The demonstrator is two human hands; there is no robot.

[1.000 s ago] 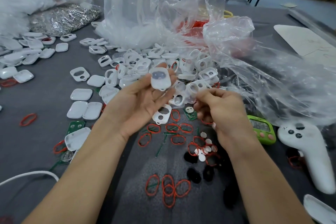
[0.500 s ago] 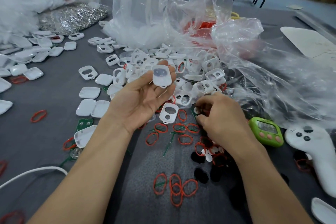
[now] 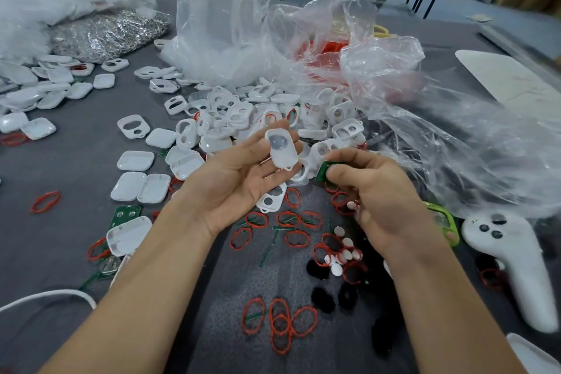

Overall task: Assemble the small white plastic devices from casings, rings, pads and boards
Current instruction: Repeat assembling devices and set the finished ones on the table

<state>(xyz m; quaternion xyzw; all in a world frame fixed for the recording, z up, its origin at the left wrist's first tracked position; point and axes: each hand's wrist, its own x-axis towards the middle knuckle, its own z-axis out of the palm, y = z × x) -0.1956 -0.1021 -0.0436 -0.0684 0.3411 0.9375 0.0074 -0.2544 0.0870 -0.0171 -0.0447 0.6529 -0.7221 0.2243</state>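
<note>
Grey worktable (image 3: pixel 76 179), near edge: red rings (image 3: pixel 280 325) clustered, black pads (image 3: pixel 323 299) and white pads (image 3: pixel 343 253) just beyond. Mid-scene, left hand (image 3: pixel 243 179) palm up, fingertips pinching white casing (image 3: pixel 280 147) above table. Right hand (image 3: pixel 382 191) just right of it, thumb and fingers pinching green board (image 3: pixel 326 171) close to casing, contact unclear. Behind hands, heap of white casings (image 3: pixel 243 112); farther, crumpled clear plastic bags (image 3: pixel 227 24).

The right hand (image 3: pixel 379 197) is up off the table (image 3: pixel 76 179), no longer down among the red rings (image 3: pixel 287 218). It now pinches a green board (image 3: pixel 324 171) between thumb and fingers, just beside the white casing (image 3: pixel 280 147).
</note>
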